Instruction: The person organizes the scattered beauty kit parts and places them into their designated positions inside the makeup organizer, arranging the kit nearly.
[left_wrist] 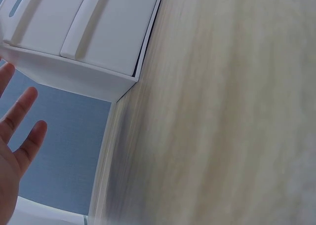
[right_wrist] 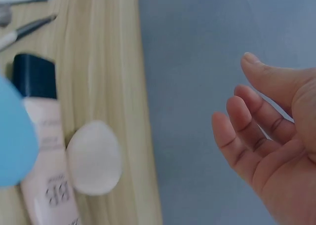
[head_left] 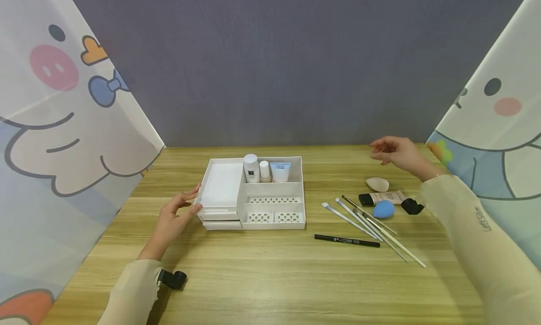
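Observation:
My left hand point(head_left: 171, 221) is at the left side of a white desktop organizer point(head_left: 249, 225), fingers spread, thumb by its front left corner. In the left wrist view the fingers point(left_wrist: 22, 109) are extended beside the drawer fronts point(left_wrist: 116, 27). A white bottle point(head_left: 251, 169), a small white-capped bottle point(head_left: 265, 170) and a light blue and white tube point(head_left: 281, 172) stand in the back compartment. My right hand point(head_left: 399, 152) hovers at the back right, fingers loosely bent, holding nothing. Nearest to it lies a pale beige makeup sponge point(head_left: 377, 184).
A BB cream tube point(head_left: 390, 197) with a black cap and a blue makeup sponge point(head_left: 383, 209) lie at the right. Several makeup brushes point(head_left: 395, 240) lie crossed in front of them. A black pen-like stick point(head_left: 346, 241) lies nearer. A grey panel point(head_left: 270, 71) rises behind the table.

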A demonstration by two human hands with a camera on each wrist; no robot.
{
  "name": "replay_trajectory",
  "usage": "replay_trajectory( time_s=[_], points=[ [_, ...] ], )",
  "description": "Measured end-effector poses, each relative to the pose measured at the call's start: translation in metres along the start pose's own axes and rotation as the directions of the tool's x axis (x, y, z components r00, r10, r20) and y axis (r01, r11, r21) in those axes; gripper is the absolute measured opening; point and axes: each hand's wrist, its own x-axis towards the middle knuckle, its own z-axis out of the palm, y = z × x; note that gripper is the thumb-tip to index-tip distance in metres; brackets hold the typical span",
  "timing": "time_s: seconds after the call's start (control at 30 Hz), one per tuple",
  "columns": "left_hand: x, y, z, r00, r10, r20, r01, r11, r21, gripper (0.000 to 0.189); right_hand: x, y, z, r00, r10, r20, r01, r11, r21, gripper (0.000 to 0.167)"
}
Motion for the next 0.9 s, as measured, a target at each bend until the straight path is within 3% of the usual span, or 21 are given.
replay_trajectory(
  time_s=[0.1, 0.63, 0.77, 0.9],
  points=[
    [0.000, 0.008, -0.001, 1.000, 0.007, 0.003, -0.007, 1.000, 0.002, 0.026, -0.005, 0.011, -0.003, 1.000, 0.004, 0.013, -0.004, 1.000, 0.002, 0.037],
    [0.000, 0.011, 0.000, 1.000, -0.007, 0.004, 0.007, 1.000, -0.002, 0.026, -0.039, 0.071, -0.019, 0.978, 0.106, 0.180, -0.108, 0.994, 0.000, 0.047],
    [0.000, 0.011, 0.000, 1.000, -0.009, 0.002, 0.009, 1.000, -0.003, 0.025, -0.043, 0.084, -0.022, 0.960, 0.148, 0.239, -0.157, 0.987, 0.018, 0.054],
    [0.000, 0.010, 0.000, 1.000, -0.008, -0.002, 0.008, 1.000, -0.001, 0.025, -0.047, 0.093, -0.025, 0.915, 0.209, 0.346, -0.243, 0.968, 0.056, 0.063]
  ],
)
